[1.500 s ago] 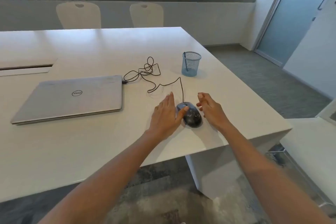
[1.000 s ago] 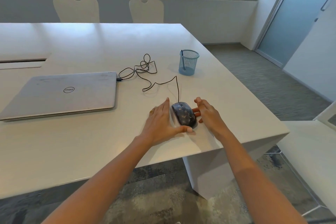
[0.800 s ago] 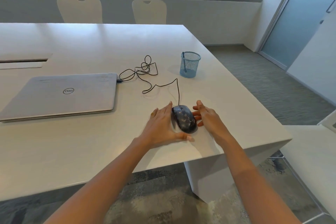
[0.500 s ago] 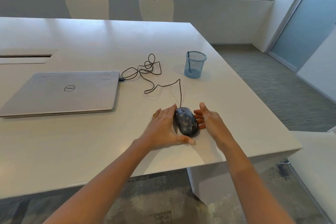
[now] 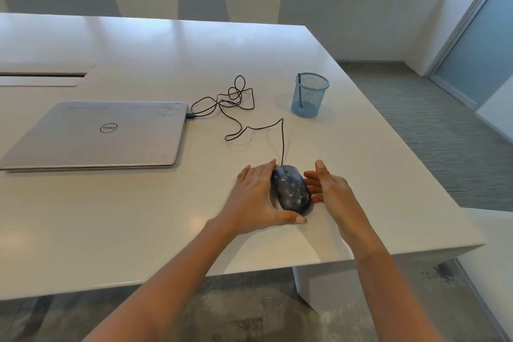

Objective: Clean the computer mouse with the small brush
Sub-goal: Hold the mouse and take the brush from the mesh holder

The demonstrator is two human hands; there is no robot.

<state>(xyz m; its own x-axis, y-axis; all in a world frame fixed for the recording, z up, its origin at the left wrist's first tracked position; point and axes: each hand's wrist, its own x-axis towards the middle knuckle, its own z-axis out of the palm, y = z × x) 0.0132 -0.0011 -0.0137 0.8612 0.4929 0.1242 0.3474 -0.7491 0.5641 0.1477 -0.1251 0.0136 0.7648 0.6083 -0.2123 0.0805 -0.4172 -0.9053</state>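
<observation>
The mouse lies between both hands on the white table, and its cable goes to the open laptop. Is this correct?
Not quite: the head view shows the laptop closed, lid down. The rest holds: the mouse lies between the left hand and the right hand on the table, its cable reaching the laptop.

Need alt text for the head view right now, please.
Two bare hands, left hand and right hand, cup a dark wired mouse near the white table edge. Beyond sit a closed laptop and a blue mesh cup holding the brush.
</observation>
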